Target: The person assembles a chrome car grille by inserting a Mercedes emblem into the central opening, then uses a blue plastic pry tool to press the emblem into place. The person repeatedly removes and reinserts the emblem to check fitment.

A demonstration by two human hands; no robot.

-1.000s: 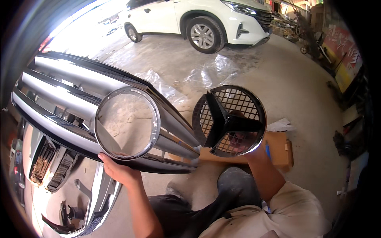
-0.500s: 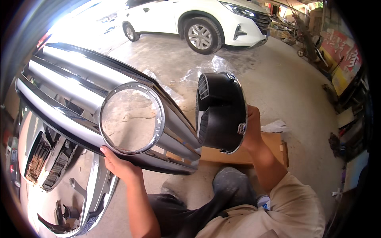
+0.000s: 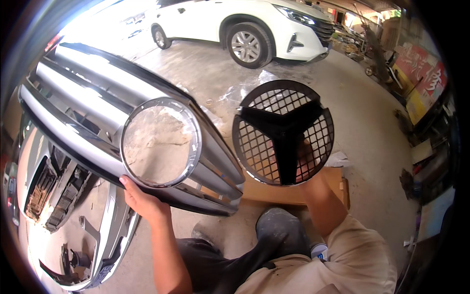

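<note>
Chrome grille (image 3: 88, 122) in left hand (image 3: 142, 203), mesh disc (image 3: 283, 132) in right hand (image 3: 306, 159)

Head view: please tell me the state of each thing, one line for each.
Chrome slatted car grille: lifted, tilted, its round centre ring empty.
Black round mesh insert with three-armed star: held up, apart from the grille, flat face toward the camera.
Left hand: grips the grille's lower edge.
Right hand: behind the mesh, holding it.
White car: parked.

Flat brown cardboard box (image 3: 293, 193) on the floor ahead; red-and-yellow sign (image 3: 423, 81) far right.
</note>
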